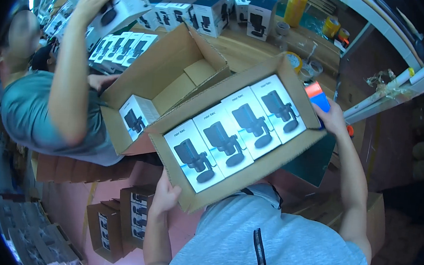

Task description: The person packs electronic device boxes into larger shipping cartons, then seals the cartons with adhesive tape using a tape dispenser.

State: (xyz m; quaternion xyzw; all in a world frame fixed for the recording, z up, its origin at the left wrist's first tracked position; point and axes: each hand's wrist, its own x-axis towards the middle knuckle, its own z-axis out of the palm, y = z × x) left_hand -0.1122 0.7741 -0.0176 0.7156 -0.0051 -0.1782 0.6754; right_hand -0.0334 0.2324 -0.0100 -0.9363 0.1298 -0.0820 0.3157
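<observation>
An open cardboard carton [201, 196] is tilted in front of me, holding a row of several white boxes [240, 130] printed with black microphones. My left hand [166, 195] grips its lower left corner, thumb on the outside wall. At the carton's right end, my right hand [330, 117] is closed around an orange-and-blue tool [317, 97] that looks like a tape dispenser; its lower part is hidden by hand and carton. Against the left side stands a second open carton [179, 44] with one white microphone box [135, 117] inside.
A co-worker [57, 114] on the left lifts a large white box [119, 8] with a raised hand. Microphone boxes [210, 13] and tape rolls [296, 7] stand on the wooden bench [234, 46]. Filled cartons [105, 231] lie on the floor; a white metal frame [397, 93] rises at right.
</observation>
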